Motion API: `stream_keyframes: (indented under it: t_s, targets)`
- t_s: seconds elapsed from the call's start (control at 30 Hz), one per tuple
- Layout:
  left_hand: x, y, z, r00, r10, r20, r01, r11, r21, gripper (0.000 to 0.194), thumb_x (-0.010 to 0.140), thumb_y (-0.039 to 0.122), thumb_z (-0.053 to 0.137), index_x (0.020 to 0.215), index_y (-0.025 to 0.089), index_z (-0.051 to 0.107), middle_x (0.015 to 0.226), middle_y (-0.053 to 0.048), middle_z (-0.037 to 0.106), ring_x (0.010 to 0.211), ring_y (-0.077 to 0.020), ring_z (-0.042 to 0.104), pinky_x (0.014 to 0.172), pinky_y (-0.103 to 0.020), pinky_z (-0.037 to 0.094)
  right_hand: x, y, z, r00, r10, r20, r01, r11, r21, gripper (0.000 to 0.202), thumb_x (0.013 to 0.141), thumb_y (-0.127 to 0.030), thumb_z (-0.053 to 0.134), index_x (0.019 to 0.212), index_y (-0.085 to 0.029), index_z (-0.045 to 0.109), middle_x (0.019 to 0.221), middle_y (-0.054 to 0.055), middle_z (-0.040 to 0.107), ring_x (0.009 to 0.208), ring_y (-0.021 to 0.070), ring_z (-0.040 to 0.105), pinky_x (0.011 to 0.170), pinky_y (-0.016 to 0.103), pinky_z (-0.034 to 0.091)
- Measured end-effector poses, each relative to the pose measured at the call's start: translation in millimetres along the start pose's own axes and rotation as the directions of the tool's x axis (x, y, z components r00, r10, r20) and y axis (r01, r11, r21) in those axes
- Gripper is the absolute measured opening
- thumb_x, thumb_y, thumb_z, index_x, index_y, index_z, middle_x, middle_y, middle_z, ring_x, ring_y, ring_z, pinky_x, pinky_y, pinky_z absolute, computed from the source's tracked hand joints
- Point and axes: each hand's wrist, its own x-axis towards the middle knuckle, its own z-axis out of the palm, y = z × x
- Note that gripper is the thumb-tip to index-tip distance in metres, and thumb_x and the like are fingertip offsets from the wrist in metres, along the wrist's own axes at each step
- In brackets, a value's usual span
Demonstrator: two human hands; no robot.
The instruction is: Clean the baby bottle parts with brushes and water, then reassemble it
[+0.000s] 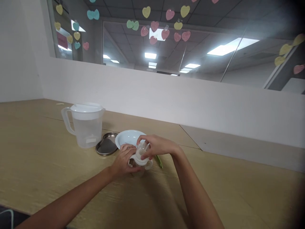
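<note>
A clear baby bottle (140, 162) with a white collar and side handles stands on the table in front of me. My left hand (124, 160) is wrapped around its body from the left, thumb low at the front. From above and the right, my right hand (156, 147) grips the clear domed cap (142, 148) at the bottle's top, fingers and thumb on either side of it. Whether the cap is loose or seated, I cannot tell. Just behind the hands is a pale blue bowl (128, 136), partly hidden by them. A green strip-like thing (159, 161) pokes out beneath my right wrist.
A lidded translucent pitcher (87, 128) stands at the back left. Beside it lies a kidney-shaped metal tray (107, 145). Behind the wooden table (214, 184) rises a white wall with a window bearing heart-shaped notes. A dark area with a cable shows at the lower left.
</note>
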Motion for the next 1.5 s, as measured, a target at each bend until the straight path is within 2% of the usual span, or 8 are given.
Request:
stream_keyframes:
  t_s: [0.23,0.47,0.6,0.7,0.97,1.27,1.4,1.5]
  targets:
    - [0.3,1.5,0.2,0.997,-0.068,0.028,0.069,0.997,-0.045,0.052,0.068,0.061,0.059,0.096,0.017,0.057,0.095,-0.009,0.062,0.095,-0.0258,0.052,0.084,-0.041,0.039,-6.9,-13.0,-0.4,0.982,-0.072,-0.176,0.020,0.960,-0.279,0.044,0.060,-0.030,0.072,0.099,-0.022,0.053,0.075,-0.003,0.053,0.066,0.0124,0.049,0.053,0.020,0.033]
    - [0.0,2.5,-1.0,0.995,-0.083,0.059,0.085,0.995,-0.042,0.052,0.069,0.060,0.059,0.099,0.017,0.056,0.098,-0.009,0.062,0.097,-0.0260,0.052,0.086,-0.042,0.039,-22.5,-17.9,-9.9,0.884,-0.085,-0.460,0.049,0.995,-0.090,0.046,0.063,-0.036,0.071,0.099,-0.020,0.046,0.083,-0.001,0.055,0.074,0.0143,0.051,0.061,0.023,0.036]
    - [-0.8,2.1,-1.0,0.996,-0.070,0.057,0.072,0.997,-0.033,0.051,0.069,0.059,0.061,0.098,0.017,0.055,0.099,-0.009,0.062,0.098,-0.0258,0.052,0.085,-0.040,0.040,-6.9,-5.3,-7.5,0.790,-0.017,-0.613,-0.026,0.998,-0.061,0.043,0.064,-0.040,0.069,0.093,-0.019,0.045,0.079,-0.001,0.053,0.069,0.0135,0.048,0.059,0.023,0.035]
    - [-0.8,1.8,-0.8,0.997,-0.052,0.048,0.054,0.998,-0.034,0.049,0.070,0.057,0.060,0.098,0.017,0.055,0.098,-0.008,0.062,0.098,-0.0254,0.052,0.085,-0.039,0.040,13.7,11.4,-0.6,0.763,0.037,-0.645,-0.120,0.989,-0.085,0.039,0.064,-0.039,0.070,0.087,-0.017,0.047,0.082,0.001,0.054,0.071,0.0137,0.049,0.060,0.023,0.035]
    - [-0.5,1.3,-0.2,0.998,-0.045,0.031,0.046,0.998,-0.031,0.052,0.070,0.061,0.059,0.097,0.016,0.055,0.097,-0.009,0.062,0.096,-0.0249,0.052,0.084,-0.039,0.041,51.8,46.5,18.0,0.887,0.149,-0.437,-0.268,0.937,-0.224,0.034,0.067,-0.038,0.071,0.091,-0.016,0.061,0.089,0.004,0.063,0.079,0.0158,0.057,0.068,0.023,0.038]
    - [-1.1,0.3,0.1,0.997,-0.058,0.055,0.060,0.998,-0.031,0.052,0.069,0.060,0.060,0.100,0.018,0.056,0.099,-0.009,0.062,0.097,-0.0248,0.052,0.085,-0.039,0.041,58.4,43.0,27.1,0.889,0.151,-0.433,-0.314,0.888,-0.336,0.034,0.074,-0.041,0.065,0.098,-0.018,0.067,0.112,0.012,0.057,0.109,0.0279,0.046,0.089,0.037,0.035]
    - [-0.7,1.4,-0.1,0.997,-0.060,0.042,0.062,0.997,-0.036,0.051,0.069,0.058,0.061,0.099,0.017,0.056,0.098,-0.009,0.062,0.097,-0.0254,0.052,0.085,-0.040,0.041,36.8,21.8,12.3,0.884,0.058,-0.464,-0.162,0.969,-0.188,0.037,0.090,-0.039,0.040,0.090,-0.013,0.065,0.091,0.008,0.064,0.084,0.0168,0.057,0.075,0.026,0.041]
    - [-0.5,1.8,-0.2,0.998,-0.053,0.045,0.055,0.998,-0.042,0.052,0.069,0.058,0.061,0.101,0.017,0.056,0.099,-0.009,0.062,0.097,-0.0253,0.052,0.085,-0.040,0.041,12.7,-1.9,5.8,0.954,0.074,-0.290,-0.087,0.996,-0.032,0.050,0.089,-0.053,0.032,0.088,-0.012,0.062,0.080,0.006,0.064,0.060,0.0122,0.056,0.053,0.021,0.041]
